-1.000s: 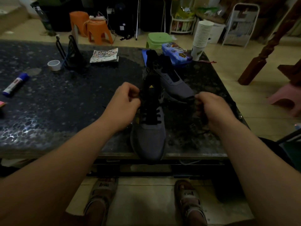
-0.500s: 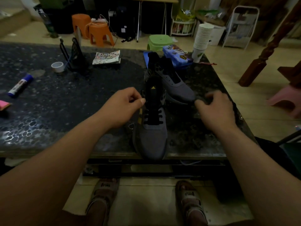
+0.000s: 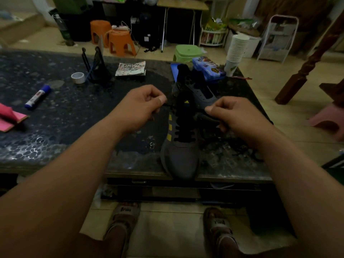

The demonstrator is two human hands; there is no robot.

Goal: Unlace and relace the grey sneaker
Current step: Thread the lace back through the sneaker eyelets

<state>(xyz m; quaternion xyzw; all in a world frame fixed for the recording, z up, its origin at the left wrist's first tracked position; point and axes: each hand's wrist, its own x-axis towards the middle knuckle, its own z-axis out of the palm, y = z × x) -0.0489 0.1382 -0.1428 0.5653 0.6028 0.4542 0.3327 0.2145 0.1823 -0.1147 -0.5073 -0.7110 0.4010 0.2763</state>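
A grey sneaker [image 3: 180,155] with a black tongue, yellow side stripes and black laces stands at the front edge of the dark table [image 3: 55,127], toe toward me. My left hand [image 3: 141,107] pinches a black lace end just left of the tongue. My right hand [image 3: 232,114] pinches the other lace end on the right side. Both hands sit level with the upper eyelets, on either side of the shoe. A second grey sneaker [image 3: 197,86] lies behind the first, partly hidden by it.
On the table: a blue-capped marker [image 3: 37,97], a pink cloth [image 3: 9,118], a tape roll [image 3: 78,77], a black stand [image 3: 96,67], a printed booklet [image 3: 130,68], a blue case [image 3: 208,69] and a paper cup stack [image 3: 235,51]. Stools stand on the floor behind.
My right hand has risen and moved in toward the shoe's tongue, now pinching a lace. My left hand stays at the left of the tongue. The view has shifted slightly.
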